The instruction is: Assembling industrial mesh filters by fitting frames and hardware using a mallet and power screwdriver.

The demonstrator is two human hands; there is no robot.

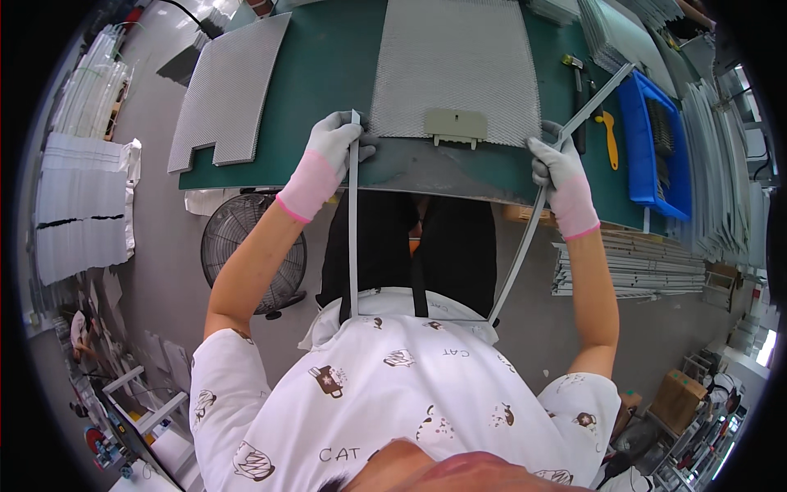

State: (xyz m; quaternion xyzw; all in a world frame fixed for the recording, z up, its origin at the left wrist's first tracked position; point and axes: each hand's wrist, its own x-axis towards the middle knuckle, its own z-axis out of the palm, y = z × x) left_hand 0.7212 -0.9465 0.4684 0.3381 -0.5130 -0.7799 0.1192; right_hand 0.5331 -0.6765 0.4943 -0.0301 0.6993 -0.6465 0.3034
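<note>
Gloved in white and pink, my left hand (332,152) is closed round the upper end of a thin pale metal strip (354,230), which runs down to my waist. My right hand (561,180) grips another pale metal strip (518,258) near a bend or joint, where a further length (607,88) slants away to the far right. Whether the strips join at my waist is hidden. Between my hands a grey mesh panel (459,61) lies on the green table (328,57). A beige plastic piece (456,125) with small prongs sits at its near edge.
Another mesh panel (229,98), notched, overhangs the table's left. To the right lie a hammer (579,98), a yellow-handled tool (610,139) and a blue bin (648,139) of dark metal parts. A floor fan (254,250) stands below left; long strips (631,264) are stacked at right.
</note>
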